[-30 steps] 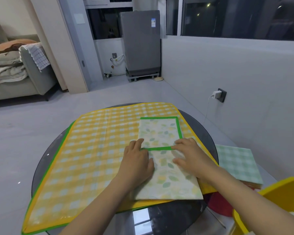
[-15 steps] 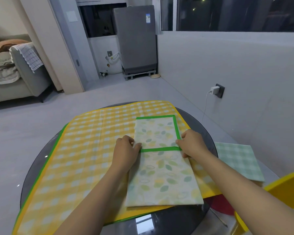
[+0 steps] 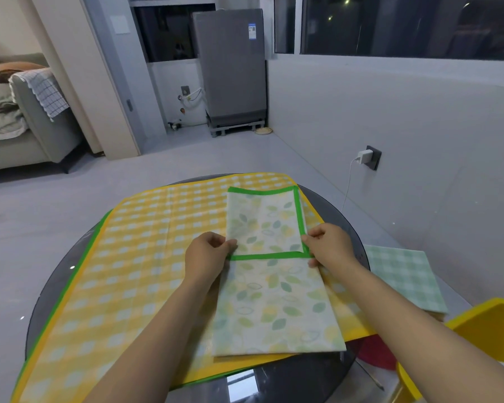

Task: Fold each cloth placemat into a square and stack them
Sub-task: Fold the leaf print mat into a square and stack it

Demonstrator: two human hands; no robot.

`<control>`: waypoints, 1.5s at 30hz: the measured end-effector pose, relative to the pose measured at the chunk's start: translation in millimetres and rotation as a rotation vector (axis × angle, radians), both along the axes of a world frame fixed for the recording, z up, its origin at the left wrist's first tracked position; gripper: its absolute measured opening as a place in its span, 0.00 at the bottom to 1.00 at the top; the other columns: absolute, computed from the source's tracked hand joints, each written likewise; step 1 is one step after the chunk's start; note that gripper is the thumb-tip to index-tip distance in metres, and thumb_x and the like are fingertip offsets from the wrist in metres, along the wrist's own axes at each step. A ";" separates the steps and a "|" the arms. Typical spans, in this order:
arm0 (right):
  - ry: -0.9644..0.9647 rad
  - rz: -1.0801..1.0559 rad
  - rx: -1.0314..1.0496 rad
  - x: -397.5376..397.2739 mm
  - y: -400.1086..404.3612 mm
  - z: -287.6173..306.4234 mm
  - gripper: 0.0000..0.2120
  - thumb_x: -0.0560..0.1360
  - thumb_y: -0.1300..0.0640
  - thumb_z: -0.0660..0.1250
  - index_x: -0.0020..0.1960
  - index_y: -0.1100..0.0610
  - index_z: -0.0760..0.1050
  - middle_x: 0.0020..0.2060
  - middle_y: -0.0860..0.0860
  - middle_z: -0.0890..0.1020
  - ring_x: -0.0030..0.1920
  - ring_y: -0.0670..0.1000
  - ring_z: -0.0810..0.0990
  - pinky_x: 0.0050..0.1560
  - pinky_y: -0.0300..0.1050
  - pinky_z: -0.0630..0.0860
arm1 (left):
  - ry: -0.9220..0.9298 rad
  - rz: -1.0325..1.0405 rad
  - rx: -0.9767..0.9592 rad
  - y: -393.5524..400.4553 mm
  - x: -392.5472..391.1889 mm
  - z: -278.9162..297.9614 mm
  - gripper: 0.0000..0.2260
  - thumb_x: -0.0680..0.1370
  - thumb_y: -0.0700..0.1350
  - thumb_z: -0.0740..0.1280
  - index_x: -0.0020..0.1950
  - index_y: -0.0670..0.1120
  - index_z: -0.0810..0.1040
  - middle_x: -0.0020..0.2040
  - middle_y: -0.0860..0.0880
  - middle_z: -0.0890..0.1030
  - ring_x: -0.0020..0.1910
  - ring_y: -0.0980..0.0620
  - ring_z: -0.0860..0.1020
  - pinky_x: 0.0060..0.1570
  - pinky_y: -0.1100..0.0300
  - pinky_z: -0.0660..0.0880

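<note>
A leaf-patterned placemat [image 3: 274, 303] with a green border lies as a long strip on a large yellow checked cloth [image 3: 122, 266]. Its far part is folded back toward me, with the green edge across the middle. My left hand [image 3: 207, 257] pinches the left end of that green edge. My right hand [image 3: 329, 245] pinches the right corner of the same edge. A folded green checked placemat [image 3: 405, 277] lies to the right, on a stack beside the table.
The cloths lie on a round dark glass table [image 3: 344, 228]. A yellow bin [image 3: 483, 335] stands at the lower right, with a red object [image 3: 376, 353] beside it. A charger with its cable [image 3: 364, 157] is plugged into the wall on the right.
Both hands went from lying flat on the leaf placemat to pinching the two ends of the folded green edge. The camera view shifted a little.
</note>
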State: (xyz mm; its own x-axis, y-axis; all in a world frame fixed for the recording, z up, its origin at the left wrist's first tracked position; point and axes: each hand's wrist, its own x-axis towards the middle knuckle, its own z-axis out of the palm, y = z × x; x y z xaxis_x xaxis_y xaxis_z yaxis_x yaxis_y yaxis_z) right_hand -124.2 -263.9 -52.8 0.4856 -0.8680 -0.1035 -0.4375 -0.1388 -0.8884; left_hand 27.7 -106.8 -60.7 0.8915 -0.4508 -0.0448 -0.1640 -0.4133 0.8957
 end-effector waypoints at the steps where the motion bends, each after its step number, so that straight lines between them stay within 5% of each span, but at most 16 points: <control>1: -0.041 -0.007 0.034 -0.8 0.1 -0.4 0.06 0.76 0.59 0.66 0.48 0.61 0.75 0.35 0.50 0.76 0.20 0.48 0.76 0.36 0.50 0.79 | 0.021 0.001 -0.036 1.2 -0.7 0.9 0.10 0.73 0.47 0.73 0.39 0.42 0.77 0.31 0.47 0.80 0.26 0.51 0.75 0.35 0.52 0.77; 4: -0.116 -0.001 0.075 -3.5 1.4 1.0 0.03 0.76 0.60 0.66 0.45 0.59 0.74 0.35 0.51 0.75 0.25 0.50 0.76 0.40 0.53 0.80 | 0.075 -0.016 -0.139 5.0 -2.4 5.3 0.07 0.74 0.45 0.72 0.41 0.43 0.77 0.32 0.46 0.79 0.21 0.55 0.73 0.25 0.61 0.74; 8: -0.212 0.013 0.120 -5.4 3.2 4.0 0.02 0.76 0.63 0.65 0.46 0.62 0.73 0.34 0.54 0.75 0.29 0.51 0.73 0.25 0.36 0.76 | 0.146 -0.054 -0.250 10.6 -3.6 11.3 0.03 0.75 0.43 0.70 0.48 0.47 0.79 0.34 0.46 0.79 0.20 0.55 0.71 0.23 0.63 0.72; 11: -0.253 0.054 0.137 -8.0 2.9 5.9 0.03 0.77 0.63 0.64 0.47 0.63 0.73 0.35 0.56 0.75 0.30 0.51 0.74 0.25 0.34 0.75 | 0.202 -0.059 -0.305 14.5 -2.6 11.1 0.02 0.76 0.41 0.69 0.47 0.43 0.79 0.30 0.45 0.77 0.20 0.55 0.71 0.21 0.65 0.69; 16: -0.256 0.106 0.163 -12.5 0.5 9.1 0.10 0.80 0.55 0.59 0.50 0.62 0.75 0.40 0.56 0.78 0.34 0.50 0.78 0.36 0.38 0.79 | 0.320 -0.185 -0.365 26.8 6.8 8.0 0.06 0.78 0.41 0.65 0.49 0.38 0.77 0.34 0.41 0.79 0.27 0.51 0.77 0.31 0.63 0.77; 23: -0.339 0.059 0.341 -15.0 2.7 19.7 0.21 0.81 0.49 0.54 0.38 0.60 0.73 0.34 0.55 0.78 0.34 0.52 0.78 0.34 0.41 0.79 | 0.392 -0.229 -0.416 28.4 7.8 9.8 0.19 0.82 0.48 0.56 0.44 0.35 0.77 0.34 0.40 0.79 0.30 0.50 0.77 0.34 0.59 0.76; 27: -0.324 0.055 0.335 -16.6 4.9 18.4 0.20 0.80 0.49 0.57 0.37 0.60 0.75 0.34 0.56 0.79 0.32 0.52 0.79 0.34 0.42 0.78 | 0.265 -0.227 -0.366 33.8 -1.1 10.1 0.15 0.81 0.41 0.58 0.42 0.33 0.77 0.33 0.40 0.76 0.31 0.48 0.74 0.31 0.62 0.73; 29: -0.325 0.081 0.306 -18.6 5.4 15.0 0.20 0.79 0.48 0.58 0.37 0.60 0.77 0.34 0.55 0.80 0.32 0.53 0.78 0.36 0.43 0.75 | 0.131 -0.219 -0.280 37.0 -4.2 10.5 0.16 0.80 0.42 0.59 0.37 0.35 0.78 0.29 0.48 0.78 0.30 0.53 0.75 0.32 0.66 0.72; 35: -0.155 0.172 -0.016 -20.2 8.4 9.0 0.16 0.78 0.51 0.61 0.38 0.58 0.80 0.35 0.45 0.81 0.37 0.44 0.76 0.40 0.37 0.70 | -0.061 -0.254 -0.109 39.2 -5.6 4.7 0.14 0.79 0.46 0.63 0.38 0.43 0.82 0.29 0.53 0.78 0.31 0.55 0.75 0.36 0.64 0.72; 38: -0.056 0.221 -0.145 -19.2 11.4 3.6 0.08 0.75 0.54 0.66 0.43 0.58 0.80 0.38 0.44 0.80 0.37 0.42 0.75 0.37 0.33 0.68 | -0.152 -0.244 -0.081 36.4 -12.5 6.4 0.08 0.77 0.44 0.65 0.40 0.48 0.82 0.37 0.50 0.81 0.32 0.59 0.76 0.35 0.68 0.72; 41: 0.028 0.326 -0.297 -18.6 13.8 -0.4 0.06 0.73 0.57 0.67 0.49 0.52 0.79 0.45 0.46 0.74 0.45 0.43 0.75 0.44 0.31 0.68 | -0.366 -0.292 0.098 30.9 -17.4 7.1 0.05 0.76 0.46 0.67 0.47 0.53 0.82 0.44 0.53 0.76 0.38 0.61 0.74 0.37 0.73 0.67; 45: 0.274 0.434 -0.579 -21.0 19.6 -1.4 0.15 0.76 0.52 0.62 0.62 0.46 0.75 0.50 0.45 0.70 0.60 0.49 0.65 0.59 0.39 0.59 | -0.783 -0.341 0.391 26.0 -30.3 7.5 0.11 0.77 0.50 0.63 0.56 0.52 0.81 0.50 0.50 0.73 0.54 0.50 0.69 0.51 0.60 0.66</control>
